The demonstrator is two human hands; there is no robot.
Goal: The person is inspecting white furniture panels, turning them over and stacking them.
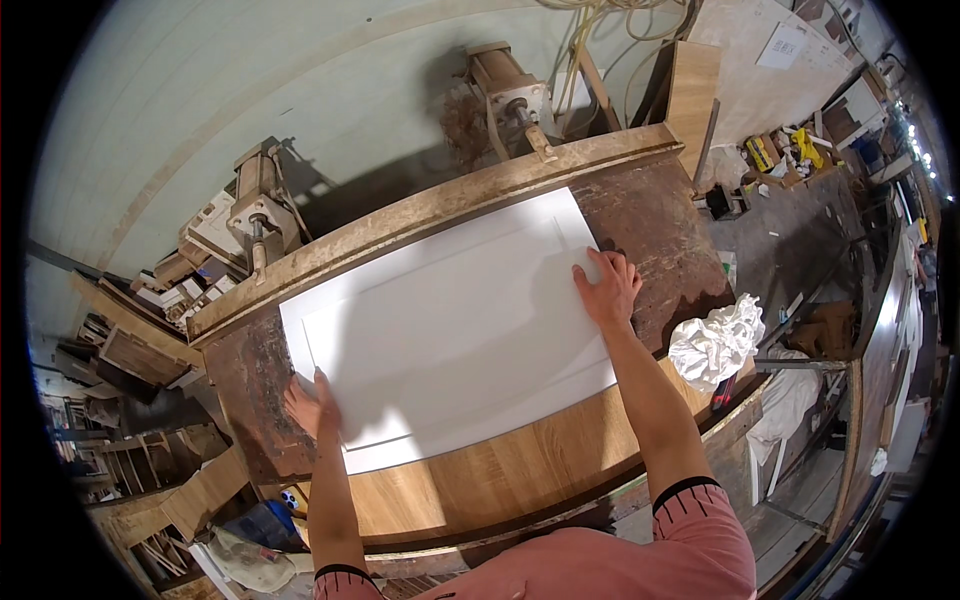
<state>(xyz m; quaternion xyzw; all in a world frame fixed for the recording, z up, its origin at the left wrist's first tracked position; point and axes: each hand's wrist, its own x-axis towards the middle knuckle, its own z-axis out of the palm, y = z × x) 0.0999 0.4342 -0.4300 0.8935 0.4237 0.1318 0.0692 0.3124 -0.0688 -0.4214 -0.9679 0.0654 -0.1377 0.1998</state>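
The white panel (455,320) lies just this side of the wooden beam (435,208), half-open left hand (314,406) and right hand (611,290) touching its ends, whether gripping I cannot tell, and even pressure should keep it square.

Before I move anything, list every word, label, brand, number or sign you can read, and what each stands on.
No text is legible.
White sheet on the pale board, upper right: dark marks, too small to read.
Yellow-and-dark package at right: markings too small to make out.
White panel: no text visible.
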